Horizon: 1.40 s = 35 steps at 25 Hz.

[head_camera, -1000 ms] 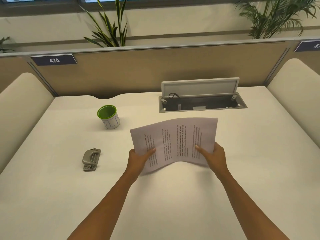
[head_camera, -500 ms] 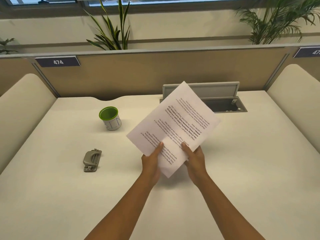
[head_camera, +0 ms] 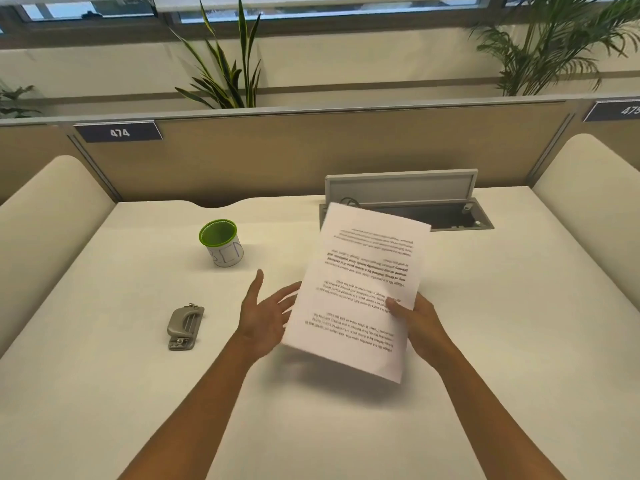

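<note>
Desk (head_camera: 104, 393): a pale, cream top spreads out under both my forearms.
Right hand (head_camera: 417, 323): it grips the sheet of paper (head_camera: 360, 289) by its right edge, with the thumb on the printed face and the other fingers hidden underneath.
Left hand (head_camera: 266, 318): it is open, with straight spread fingers and the palm turned toward the paper. The fingertips reach the sheet's left edge, but they are blurred and I cannot tell whether they touch it.
Paper: it is held clear of the desk between my hands, tilted, with a soft shadow below it. The print reads upside down to me, and the far edge crosses the front of the cable box in my view.
Hole punch (head_camera: 185, 327): grey metal, it lies flat on the desk to the left of my left hand and apart from it.
Cup (head_camera: 221, 242): white with a green rim and green inside, it stands upright farther back on the left, well apart from the punch.
Cable box (head_camera: 457, 216): a recess sunk into the desk at the back right, with its grey lid (head_camera: 398, 185) standing up behind it.
Partition (head_camera: 294, 154): a tan panel runs along the far edge of the desk and carries a dark label (head_camera: 119, 132) reading 474.
Plants: a spiky-leaved plant (head_camera: 225, 64) and a palm (head_camera: 550, 46) rise behind the panel, below a strip of window.
</note>
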### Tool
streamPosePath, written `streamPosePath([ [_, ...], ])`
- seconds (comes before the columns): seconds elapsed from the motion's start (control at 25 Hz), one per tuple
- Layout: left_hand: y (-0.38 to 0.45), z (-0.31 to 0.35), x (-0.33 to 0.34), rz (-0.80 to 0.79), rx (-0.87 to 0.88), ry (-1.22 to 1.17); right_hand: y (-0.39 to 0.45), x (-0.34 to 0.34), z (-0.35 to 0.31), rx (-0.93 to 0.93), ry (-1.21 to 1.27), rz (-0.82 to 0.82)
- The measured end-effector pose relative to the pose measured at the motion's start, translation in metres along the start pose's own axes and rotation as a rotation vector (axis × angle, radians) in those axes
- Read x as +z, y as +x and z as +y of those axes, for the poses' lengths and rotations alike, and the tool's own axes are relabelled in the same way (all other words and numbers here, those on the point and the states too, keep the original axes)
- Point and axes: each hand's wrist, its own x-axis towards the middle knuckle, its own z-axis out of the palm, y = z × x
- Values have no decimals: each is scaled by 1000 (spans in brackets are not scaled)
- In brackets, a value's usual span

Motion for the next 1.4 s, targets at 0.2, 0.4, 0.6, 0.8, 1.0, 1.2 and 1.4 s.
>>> streamPosePath([
  [0.2, 0, -3, 25, -71, -49, 251, -2, 4, 1, 19, -206, -199],
  [0.4, 6, -19, 43, 6, 40, 267, -3, 20, 8, 2, -233, 23],
  [0.6, 12, -21, 52, 172, 346, 510, -3, 32, -3, -164, -305, 143],
  [0.8, 11, -13, 55, 190, 524, 491, -2, 35, -11, -342, -293, 133],
  [1.0, 11, -34, 38, 190, 509, 502, -8, 26, 17, -266, -268, 97],
  [1.2, 11, -39, 33, 192, 498, 490, -8, 24, 22, -245, -283, 84],
  [1.4, 10, -46, 31, 196, 467, 503, -9, 19, 32, -224, -311, 60],
])
